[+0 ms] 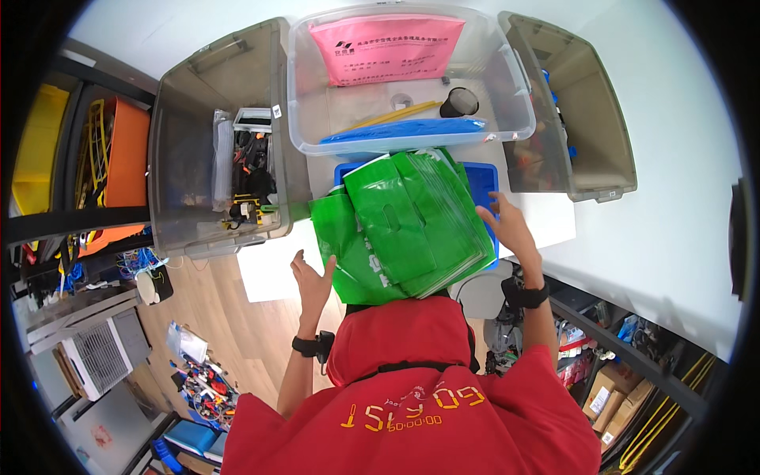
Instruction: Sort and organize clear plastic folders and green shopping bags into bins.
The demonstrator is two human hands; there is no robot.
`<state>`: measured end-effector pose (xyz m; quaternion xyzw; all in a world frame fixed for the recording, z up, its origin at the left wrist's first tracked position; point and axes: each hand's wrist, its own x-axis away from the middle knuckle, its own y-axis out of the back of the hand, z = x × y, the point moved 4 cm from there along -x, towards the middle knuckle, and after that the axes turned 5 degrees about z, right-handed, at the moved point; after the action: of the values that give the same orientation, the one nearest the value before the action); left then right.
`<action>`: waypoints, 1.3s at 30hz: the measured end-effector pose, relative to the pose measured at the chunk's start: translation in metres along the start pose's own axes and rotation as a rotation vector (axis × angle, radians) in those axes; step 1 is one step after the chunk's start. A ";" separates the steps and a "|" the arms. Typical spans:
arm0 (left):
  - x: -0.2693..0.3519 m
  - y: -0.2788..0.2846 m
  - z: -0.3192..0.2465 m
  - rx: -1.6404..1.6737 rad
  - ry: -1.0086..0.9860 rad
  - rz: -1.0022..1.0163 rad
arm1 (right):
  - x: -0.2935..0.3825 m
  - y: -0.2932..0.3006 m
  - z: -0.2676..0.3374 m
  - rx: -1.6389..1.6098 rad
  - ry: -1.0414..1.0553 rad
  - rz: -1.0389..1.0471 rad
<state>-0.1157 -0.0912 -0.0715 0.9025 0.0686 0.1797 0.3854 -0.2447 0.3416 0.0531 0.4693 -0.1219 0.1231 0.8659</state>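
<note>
A stack of flat green plastic bags (409,237) with die-cut handle holes lies askew over a blue plastic bin (484,181), covering most of it. One bag sticks out at the left, and its lower edge reaches close to my body. My left hand (312,282) is beside the stack's left edge, fingers spread; whether the thumb touches the plastic I cannot tell. At the right, my right hand (509,228) is over the bin's right rim with its fingers apart, close to the stack. Neither hand grips anything.
Beyond the stack stands a clear plastic tub (516,101) holding a pink printed bag (392,50), a blue flat packet (409,129), yellow sticks (395,114) and a black cup (460,103). Grey translucent bins flank it, the left bin (190,172) with tools, the right bin (599,130) with blue items.
</note>
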 end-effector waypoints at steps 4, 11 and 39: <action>0.001 -0.010 0.022 0.561 0.455 0.393 | -0.003 -0.060 -0.070 -0.093 -0.100 -0.051; -0.016 -0.032 0.030 0.206 0.289 0.324 | -0.060 -0.101 -0.100 -0.077 -0.341 0.162; -0.032 -0.148 -0.166 0.010 -0.071 0.112 | -0.038 -0.099 -0.063 -0.394 -0.063 0.183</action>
<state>-0.2061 0.1147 -0.0806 0.9126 0.0052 0.1684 0.3725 -0.2415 0.3391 -0.0703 0.2818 -0.2126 0.1603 0.9218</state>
